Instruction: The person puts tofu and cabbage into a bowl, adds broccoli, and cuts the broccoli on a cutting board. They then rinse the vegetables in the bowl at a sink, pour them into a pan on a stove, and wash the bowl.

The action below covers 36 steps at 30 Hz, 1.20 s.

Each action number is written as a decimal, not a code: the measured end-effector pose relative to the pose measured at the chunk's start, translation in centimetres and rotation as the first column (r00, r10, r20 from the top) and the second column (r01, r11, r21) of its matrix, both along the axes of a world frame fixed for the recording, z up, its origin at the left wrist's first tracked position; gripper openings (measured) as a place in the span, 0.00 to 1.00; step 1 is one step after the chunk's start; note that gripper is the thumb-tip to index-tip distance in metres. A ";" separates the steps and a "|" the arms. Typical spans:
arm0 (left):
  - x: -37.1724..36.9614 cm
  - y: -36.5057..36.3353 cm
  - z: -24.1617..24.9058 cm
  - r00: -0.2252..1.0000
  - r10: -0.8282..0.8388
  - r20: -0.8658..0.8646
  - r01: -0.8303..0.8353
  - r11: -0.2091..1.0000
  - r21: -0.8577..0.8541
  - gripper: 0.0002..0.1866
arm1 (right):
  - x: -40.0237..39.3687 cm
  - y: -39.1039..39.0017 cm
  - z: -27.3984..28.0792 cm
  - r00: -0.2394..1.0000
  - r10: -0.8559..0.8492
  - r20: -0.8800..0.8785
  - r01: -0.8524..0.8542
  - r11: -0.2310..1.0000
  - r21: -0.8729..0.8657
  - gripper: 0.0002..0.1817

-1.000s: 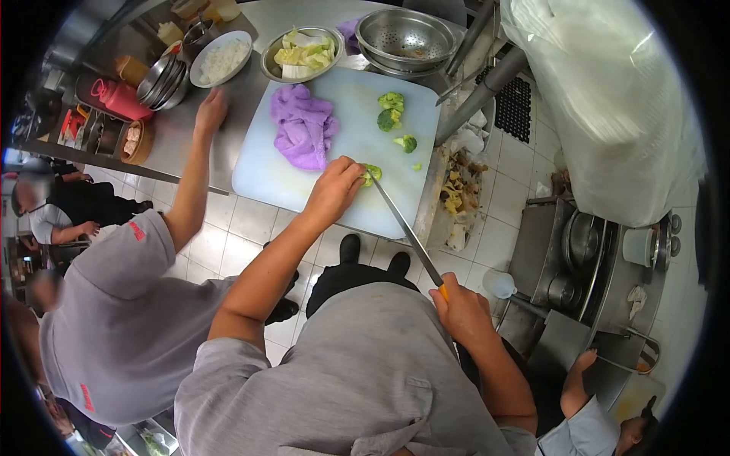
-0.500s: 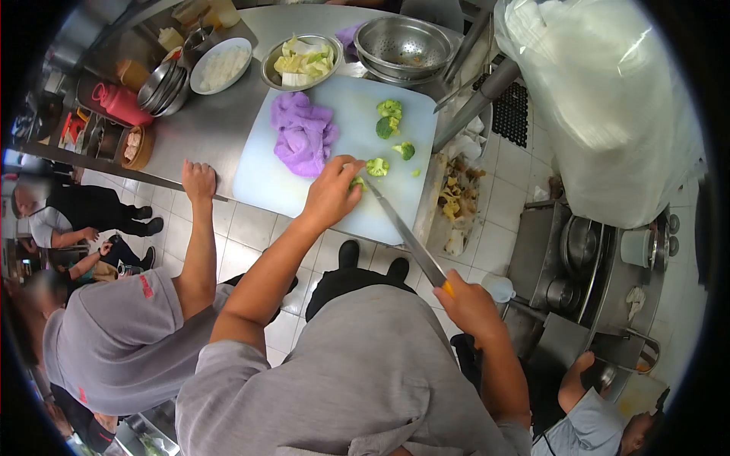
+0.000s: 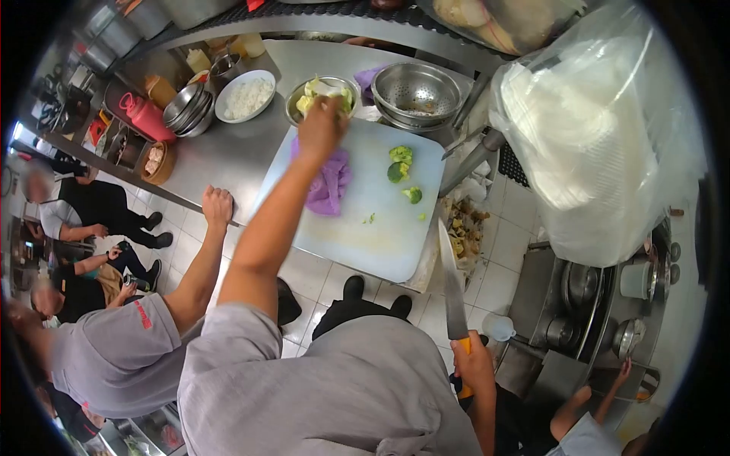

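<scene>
My left hand (image 3: 321, 128) is over the near side of a metal bowl (image 3: 292, 106) of cut cabbage; its fingers are blurred, and whether they hold anything does not show. Beneath that forearm, a purple cloth (image 3: 327, 186) lies bunched on the white cutting board (image 3: 372, 247). Broccoli pieces (image 3: 399, 163) rest on the board's right part, with small green crumbs (image 3: 369, 218) nearer the middle. My right hand (image 3: 475, 365) grips the orange handle of a large knife (image 3: 454, 296), its blade pointing away from me, just off the board's right edge.
Behind the board stand a metal colander (image 3: 417, 91) and a white bowl of rice (image 3: 245, 96). A co-worker's hand (image 3: 217, 205) rests on the counter edge at left. Food scraps (image 3: 464, 228) lie right of the board; a plastic bag (image 3: 585, 137) hangs at upper right.
My left hand has moved from the board up to the cabbage bowl. The knife has left the broccoli and moved right in my right hand. The cut piece near the blade is gone from the board.
</scene>
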<state>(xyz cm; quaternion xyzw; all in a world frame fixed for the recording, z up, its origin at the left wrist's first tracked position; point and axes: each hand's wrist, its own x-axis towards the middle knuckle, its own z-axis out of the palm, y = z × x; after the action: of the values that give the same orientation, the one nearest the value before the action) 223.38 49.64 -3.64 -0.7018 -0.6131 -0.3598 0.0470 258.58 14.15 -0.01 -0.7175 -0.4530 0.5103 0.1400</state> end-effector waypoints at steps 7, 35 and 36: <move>-0.9 2.3 0.7 0.927 0.186 -0.326 -0.144 0.978 0.150 0.19 | 0.3 -1.4 -0.8 0.997 -0.025 0.076 0.028 0.999 -0.042 0.16; 8.7 -13.0 -5.1 0.806 -0.586 0.083 0.573 0.738 -0.356 0.14 | -2.2 3.9 -0.6 0.895 0.287 0.341 -0.348 0.928 0.134 0.15; 8.8 -13.0 -4.6 0.801 -0.591 0.097 0.579 0.722 -0.379 0.14 | -2.3 4.0 -0.3 0.890 0.301 0.342 -0.357 0.927 0.113 0.15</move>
<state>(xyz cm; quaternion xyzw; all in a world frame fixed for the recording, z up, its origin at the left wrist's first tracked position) 232.19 36.65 -8.20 -0.8592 -0.4186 -0.2158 -0.2001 256.24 18.12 -0.33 -0.6881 -0.6273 0.3627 0.0377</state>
